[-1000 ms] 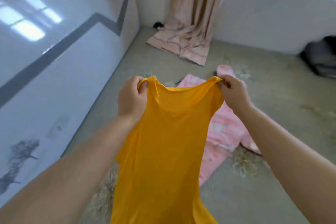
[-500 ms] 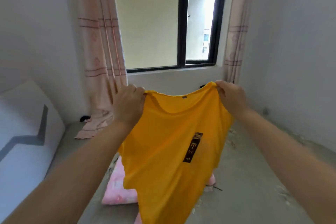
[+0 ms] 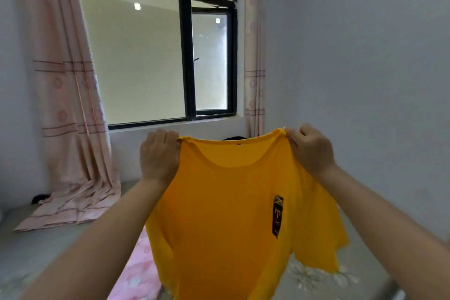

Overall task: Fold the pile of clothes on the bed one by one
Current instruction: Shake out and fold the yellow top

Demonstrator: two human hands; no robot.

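A yellow T-shirt (image 3: 226, 214) hangs in the air in front of me, spread wide, with a dark label strip on its chest. My left hand (image 3: 159, 157) grips its left shoulder at the neckline. My right hand (image 3: 310, 148) grips the right shoulder, fingers curled round the fabric. Both arms are stretched forward at about window-sill height. A pink patterned garment (image 3: 137, 273) lies on the bed below, partly hidden behind the shirt.
The grey-green bed surface (image 3: 36, 246) stretches to the wall under a black-framed window (image 3: 185, 56). A pink curtain (image 3: 70, 117) hangs at the left and pools on the bed. A narrower curtain (image 3: 254, 68) hangs right of the window. A white wall stands at the right.
My view has tilted up from the bed to the window. The shirt has been raised and spread wider between both hands, which keep their grip on the shoulders.
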